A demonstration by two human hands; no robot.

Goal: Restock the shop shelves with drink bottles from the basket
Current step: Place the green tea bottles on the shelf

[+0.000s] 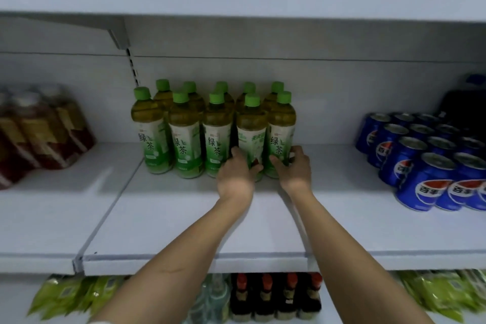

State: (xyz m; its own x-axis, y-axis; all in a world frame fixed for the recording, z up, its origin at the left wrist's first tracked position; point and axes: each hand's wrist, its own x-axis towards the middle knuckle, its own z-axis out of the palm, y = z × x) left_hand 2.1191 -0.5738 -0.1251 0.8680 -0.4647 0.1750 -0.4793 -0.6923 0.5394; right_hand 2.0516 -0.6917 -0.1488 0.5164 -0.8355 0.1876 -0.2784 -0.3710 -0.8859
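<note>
At the far left of the shelf [342,192] stand dark red bottles [39,134] with gold labels, blurred. Further right stands a block of green tea bottles [184,134], upright in two rows with green caps, packed close together. The left hand [236,168] curls round the base of the fourth front bottle [251,137], whose label is turned sideways, fingers on its left side and thumb across its front. Just beside it, the right hand [294,168] wraps round the base of the end bottle [281,134], thumb on the label and fingers behind its right side. Both bottles stand on the shelf, touching their neighbours. Well apart at the right sit blue cans [426,166] in rows. Below, dark bottles [276,297] with red caps stand between green packets [73,294].
</note>
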